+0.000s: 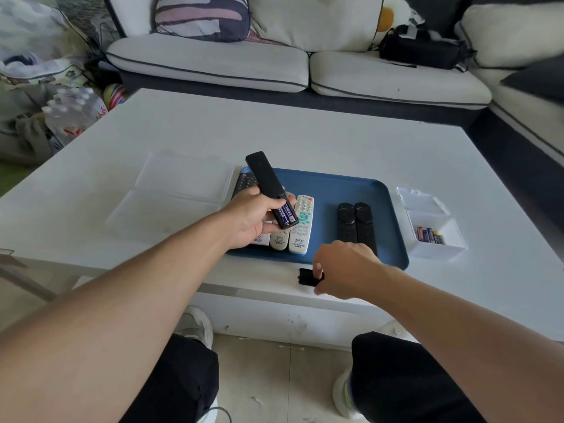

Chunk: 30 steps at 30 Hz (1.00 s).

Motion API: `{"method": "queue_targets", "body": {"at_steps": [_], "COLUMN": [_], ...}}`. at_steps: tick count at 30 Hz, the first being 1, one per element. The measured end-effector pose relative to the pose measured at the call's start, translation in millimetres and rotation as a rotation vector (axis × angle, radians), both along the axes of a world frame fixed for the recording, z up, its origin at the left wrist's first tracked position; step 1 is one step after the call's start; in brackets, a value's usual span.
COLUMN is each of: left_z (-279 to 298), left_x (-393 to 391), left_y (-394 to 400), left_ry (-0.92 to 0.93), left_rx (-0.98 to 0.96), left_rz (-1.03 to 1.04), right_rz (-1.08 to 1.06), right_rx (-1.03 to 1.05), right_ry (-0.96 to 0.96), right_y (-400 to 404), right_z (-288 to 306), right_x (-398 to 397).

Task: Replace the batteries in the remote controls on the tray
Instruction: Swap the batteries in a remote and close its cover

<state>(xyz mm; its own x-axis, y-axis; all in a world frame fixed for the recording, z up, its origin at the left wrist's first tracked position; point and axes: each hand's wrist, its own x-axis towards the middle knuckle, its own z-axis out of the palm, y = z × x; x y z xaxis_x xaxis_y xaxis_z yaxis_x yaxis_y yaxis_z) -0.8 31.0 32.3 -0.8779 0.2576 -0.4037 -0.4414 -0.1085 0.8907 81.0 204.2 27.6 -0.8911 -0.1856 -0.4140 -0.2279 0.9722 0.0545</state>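
Above the remote-filled tray, left hand grips remote, right hand pinches cover.

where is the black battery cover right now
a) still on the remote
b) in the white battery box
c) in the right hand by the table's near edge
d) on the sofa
c: the right hand pinches the battery cover at the table's near edge.
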Motion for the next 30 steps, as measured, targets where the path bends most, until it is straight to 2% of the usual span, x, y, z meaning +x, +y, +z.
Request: {"method": "queue_targets", "body": {"at_steps": [4, 5, 9, 12, 16, 20, 26, 30], "left_z": [1.1, 1.6, 3.2, 6.8, 7.1, 0.8, 0.7, 1.2], "left_x": [-0.6, -0.7, 0.7, 3.1, 6.4, 6.8, 4.7, 3.8], "left_y": [5.4, 6.1, 9.8, 13.6, 20.0, 21.6, 24.1, 24.8], "left_ry": [-0.019, -0.029, -0.04, -0.019, 0.038, 0.103, 0.116, 0.133], "left_rx": [0.012, 0.019, 0.057, 0.104, 0.093, 0.021, 0.017, 0.048], "left_rz": [0.013, 0.016, 0.013, -0.043, -0.109, -0.109, -0.113, -0.065], "right_rz": [-0.012, -0.038, -0.38, -0.493, -0.6, -0.658, -0.708, -0.721], "right_rx": [-0.119, -0.211, -0.846, -1.051, -1.139, -1.138, -1.099, -1.114], "right_ry": [-0.023, -0.051, -0.172, -0.17, -0.069, 0.004, -0.02, -0.108], "right_y": [9.4, 12.5, 21.9, 23.7, 20.6, 22.3, 24.4, 25.5], "right_z": [15.4, 20.4, 31.6, 27.2, 19.7, 16.3, 16.3, 15.8], "right_x": [-10.3, -13.2, -19.0, -23.5, -31.2, -33.9, -36.0, -33.6]}}
